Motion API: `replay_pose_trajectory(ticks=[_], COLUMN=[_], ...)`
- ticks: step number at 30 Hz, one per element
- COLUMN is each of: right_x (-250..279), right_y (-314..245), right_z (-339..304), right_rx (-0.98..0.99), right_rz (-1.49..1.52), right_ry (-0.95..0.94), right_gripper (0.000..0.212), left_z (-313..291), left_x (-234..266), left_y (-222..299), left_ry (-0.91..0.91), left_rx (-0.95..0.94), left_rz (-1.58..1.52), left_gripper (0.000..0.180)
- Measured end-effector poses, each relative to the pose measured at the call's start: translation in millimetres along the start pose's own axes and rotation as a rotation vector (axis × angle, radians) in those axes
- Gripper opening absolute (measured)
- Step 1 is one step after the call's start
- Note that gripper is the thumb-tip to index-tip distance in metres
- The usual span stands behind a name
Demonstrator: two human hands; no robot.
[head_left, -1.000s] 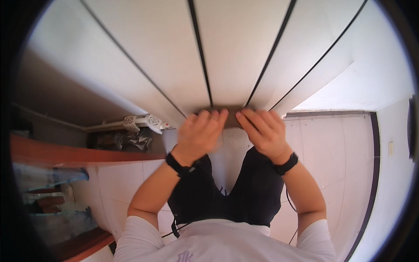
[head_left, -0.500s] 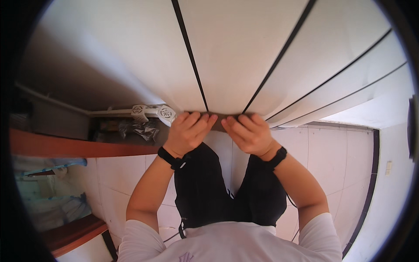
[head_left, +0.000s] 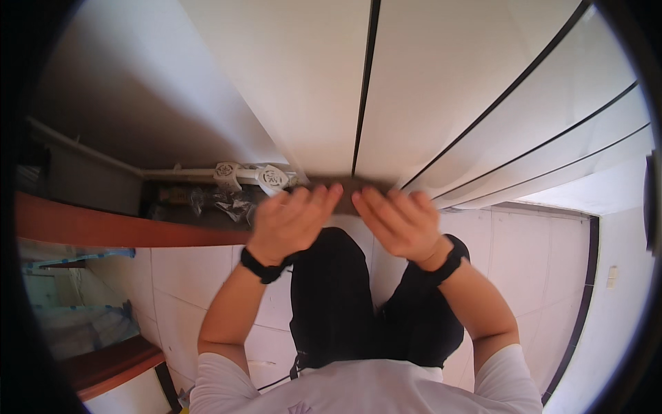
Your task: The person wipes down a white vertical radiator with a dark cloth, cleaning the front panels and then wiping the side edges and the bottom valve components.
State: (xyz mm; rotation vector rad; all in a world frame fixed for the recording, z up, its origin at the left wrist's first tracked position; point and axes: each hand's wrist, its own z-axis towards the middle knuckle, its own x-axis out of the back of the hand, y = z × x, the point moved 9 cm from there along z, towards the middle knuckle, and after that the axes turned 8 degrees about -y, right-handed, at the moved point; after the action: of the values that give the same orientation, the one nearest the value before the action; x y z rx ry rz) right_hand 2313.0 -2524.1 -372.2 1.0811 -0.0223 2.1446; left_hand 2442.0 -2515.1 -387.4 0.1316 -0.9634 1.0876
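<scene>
Fingers look straighter than half a second ago: left hand [head_left: 289, 222] blurry, right hand [head_left: 401, 222] just apart, both at the brown strip [head_left: 349, 203] along the black-striped white panel's [head_left: 427, 83] foot. Grip's maybe loosening, can't tell if either's clamped.

On my head feed I see the left hand [head_left: 288, 222] and right hand [head_left: 402, 224], just apart, at a brown strip [head_left: 349, 196] beneath a white, black-lined panel [head_left: 303, 83].
</scene>
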Motion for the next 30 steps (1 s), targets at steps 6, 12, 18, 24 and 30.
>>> replay_pose_trajectory(ticks=[6, 12, 18, 24, 30], right_x=[59.5, -3.1, -105.5, -178.6, -194.1], right_y=[36.0, -0.1, -45.4, -75.7, -76.3], right_z=[91.3, 41.1, -44.5, -120.8, -153.0], right_rx=[-0.008, 0.122, 0.268, 0.487, 0.412], right_rz=[-0.042, -0.050, -0.039, -0.169, -0.015], right_ry=[0.356, 0.093, -0.207, -0.468, -0.625], right_gripper=[0.030, 0.024, 0.025, 0.032, 0.031], left_z=[67.3, -6.4, -91.8, -134.9, -140.1], left_x=[76.0, 7.0, -104.2, -167.0, -215.5], left_y=[-70.3, -48.3, 4.6, 46.7, 85.8], left_ry=[0.337, 0.262, -0.036, -0.205, -0.431], left_rx=[0.049, -0.004, 0.002, 0.036, 0.012], left_rz=[0.052, -0.162, -0.294, -0.274, -0.480], left_gripper=[0.034, 0.033, 0.034, 0.043, 0.042])
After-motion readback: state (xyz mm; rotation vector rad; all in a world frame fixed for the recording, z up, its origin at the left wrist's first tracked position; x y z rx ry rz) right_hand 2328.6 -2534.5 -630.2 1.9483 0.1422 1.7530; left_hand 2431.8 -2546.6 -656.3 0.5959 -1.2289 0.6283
